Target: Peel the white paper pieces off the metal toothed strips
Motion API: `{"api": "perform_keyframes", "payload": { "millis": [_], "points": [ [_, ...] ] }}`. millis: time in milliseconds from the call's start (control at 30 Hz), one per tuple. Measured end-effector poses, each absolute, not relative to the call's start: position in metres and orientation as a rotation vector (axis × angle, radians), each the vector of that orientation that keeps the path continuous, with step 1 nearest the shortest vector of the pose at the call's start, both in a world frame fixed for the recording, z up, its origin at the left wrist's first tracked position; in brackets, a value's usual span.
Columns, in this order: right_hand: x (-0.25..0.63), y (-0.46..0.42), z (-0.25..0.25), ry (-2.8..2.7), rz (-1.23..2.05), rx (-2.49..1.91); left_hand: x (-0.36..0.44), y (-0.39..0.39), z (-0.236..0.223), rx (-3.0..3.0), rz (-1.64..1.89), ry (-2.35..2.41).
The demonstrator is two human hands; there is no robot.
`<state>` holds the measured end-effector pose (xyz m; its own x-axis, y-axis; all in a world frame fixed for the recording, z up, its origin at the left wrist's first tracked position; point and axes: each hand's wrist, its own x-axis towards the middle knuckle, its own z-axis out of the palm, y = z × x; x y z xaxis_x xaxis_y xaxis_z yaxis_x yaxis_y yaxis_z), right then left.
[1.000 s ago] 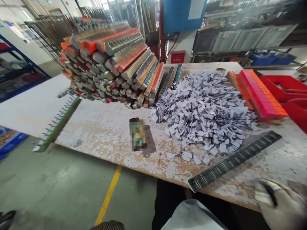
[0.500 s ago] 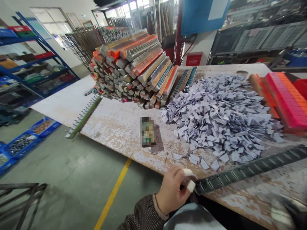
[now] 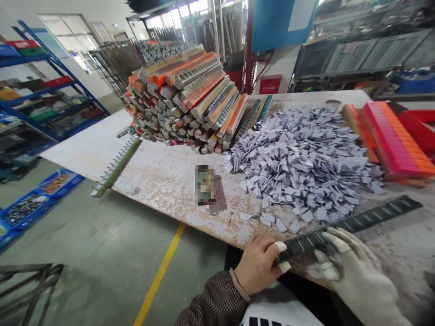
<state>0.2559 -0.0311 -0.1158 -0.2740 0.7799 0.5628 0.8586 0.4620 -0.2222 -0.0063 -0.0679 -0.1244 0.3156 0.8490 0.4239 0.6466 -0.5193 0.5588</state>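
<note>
A long dark green bar [image 3: 375,216] with evenly spaced slots slants across the table's near edge. My left hand [image 3: 256,265], with white wraps on its thumb and finger, is closed on the bar's near left end. My right hand [image 3: 356,271], in a whitish work glove, is at the bar's middle, fingers over the top and thumb on the near side. Just beyond the bar spreads a big heap of small pale grey angular pieces [image 3: 299,158], a few of them loose at its near edge.
A small pixelated box [image 3: 205,185] stands left of the heap. Behind it is a stack of slotted bars [image 3: 176,104]. A green bar with upright pieces [image 3: 117,170] lies at the table's left edge. Pink and orange blocks [image 3: 396,140] lie at right, beside a red bin [image 3: 419,127].
My gloved right hand has come in from the lower right, where it was blurred, onto the bar. My left thumb and finger now pinch the bar's end. The view has shifted slightly.
</note>
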Motion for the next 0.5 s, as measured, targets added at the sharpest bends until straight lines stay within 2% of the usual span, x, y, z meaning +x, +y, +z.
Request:
{"api": "perform_keyframes", "payload": {
  "millis": [333, 500],
  "points": [
    [0.237, -0.023, -0.106, -2.218, -0.182, -1.273, -0.017, -0.067, -0.108, 2.159, 1.03, 1.376],
    [0.237, -0.023, -0.108, -2.278, -0.161, -1.297, -0.052, -0.048, -0.098, 2.167, 0.897, 1.731]
  ]
}}
